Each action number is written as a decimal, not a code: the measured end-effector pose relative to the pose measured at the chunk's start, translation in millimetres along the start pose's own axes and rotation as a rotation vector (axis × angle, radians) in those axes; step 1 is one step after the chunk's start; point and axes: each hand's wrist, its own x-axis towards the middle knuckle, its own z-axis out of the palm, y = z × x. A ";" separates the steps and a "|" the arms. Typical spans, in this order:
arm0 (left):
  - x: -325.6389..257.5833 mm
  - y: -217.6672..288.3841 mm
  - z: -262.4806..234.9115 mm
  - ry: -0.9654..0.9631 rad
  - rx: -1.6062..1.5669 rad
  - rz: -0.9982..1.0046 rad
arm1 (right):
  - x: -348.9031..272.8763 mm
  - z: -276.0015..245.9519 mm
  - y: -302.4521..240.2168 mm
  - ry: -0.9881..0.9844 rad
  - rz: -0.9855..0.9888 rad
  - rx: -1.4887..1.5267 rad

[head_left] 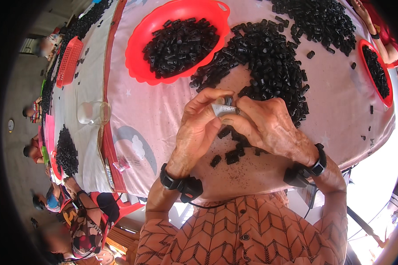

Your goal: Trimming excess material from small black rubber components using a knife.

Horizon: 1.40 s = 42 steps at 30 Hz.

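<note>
Both hands meet above the near part of the table, fingers closed in a pinch. My left hand (193, 130) grips a small black cylindrical plastic part (228, 100) between thumb and fingertips. Against it lies a flat silvery blade-like piece (221, 110), pinched by my right hand (269, 126); the fingers cover much of it. Just beyond the hands spreads a big heap of similar black parts (274, 66). A few loose parts (233, 155) and dark shavings lie below the hands.
A red basin (135, 53) with black parts stands at the far left, a smaller red basin (365, 55) at right. A clear jar (102, 113) sits left, near the red-edged cloth. Another heap (327, 22) lies far right. Other people sit around the tables, including one person's arm (387, 48).
</note>
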 end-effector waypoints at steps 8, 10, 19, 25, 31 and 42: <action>0.9 -2.1 0.8 0.003 -0.023 0.011 | -0.8 2.7 3.4 0.056 -0.016 0.011; 0.0 -1.7 0.6 0.024 -0.018 0.021 | -0.7 2.3 4.5 0.047 -0.017 0.004; 0.0 0.3 1.6 0.055 0.025 0.005 | -1.9 2.1 5.5 0.034 -0.026 -0.028; -1.1 -1.1 3.0 0.071 0.008 0.012 | -0.9 3.3 4.4 0.035 -0.013 -0.017; -1.7 -2.5 6.4 0.059 0.030 0.035 | -2.6 5.5 4.9 0.049 0.015 -0.006; -2.1 1.9 7.5 0.088 -0.054 -0.056 | -1.2 6.3 4.8 0.047 -0.013 -0.005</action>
